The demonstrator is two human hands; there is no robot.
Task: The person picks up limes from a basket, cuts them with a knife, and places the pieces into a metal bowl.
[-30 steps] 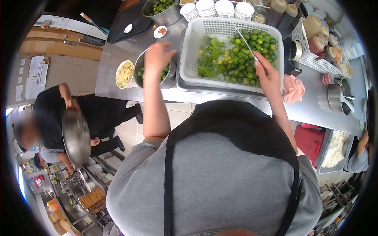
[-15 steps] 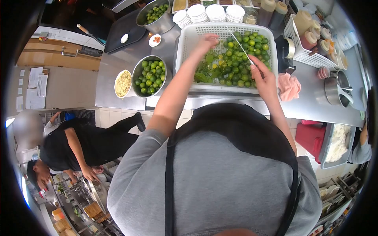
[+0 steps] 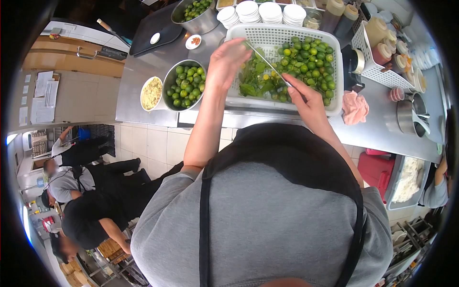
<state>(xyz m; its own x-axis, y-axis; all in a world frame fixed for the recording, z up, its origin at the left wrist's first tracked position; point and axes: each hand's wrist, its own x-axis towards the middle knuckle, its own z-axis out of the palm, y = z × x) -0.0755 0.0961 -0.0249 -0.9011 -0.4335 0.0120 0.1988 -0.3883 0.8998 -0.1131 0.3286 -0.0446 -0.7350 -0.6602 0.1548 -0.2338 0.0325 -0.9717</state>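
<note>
A white perforated basket (image 3: 337,71) on the steel counter holds many small green limes (image 3: 315,62), with leaves and stems (image 3: 256,79) on its left side. My right hand (image 3: 306,98) is wrapped round the handle of a long thin knife (image 3: 267,63), whose blade points up and left. Over the basket's upper left corner is my left hand (image 3: 228,60), slightly blurred, its fingers bent near the knife tip. Whatever those fingers hold, if anything, is too small to tell. A steel bowl of limes (image 3: 185,86) stands left of the basket.
Around the basket are a bowl of pale shreds (image 3: 151,93), a small dish (image 3: 193,42), a pot of limes (image 3: 193,21), stacked white cups (image 3: 271,13), a pink cloth (image 3: 355,107) and a bottle crate (image 3: 382,71). Several people are at the lower left.
My left hand has moved left, toward the basket's edge. My right hand has shifted left and slightly down with the knife. The view has shifted, and more people show at the left.
</note>
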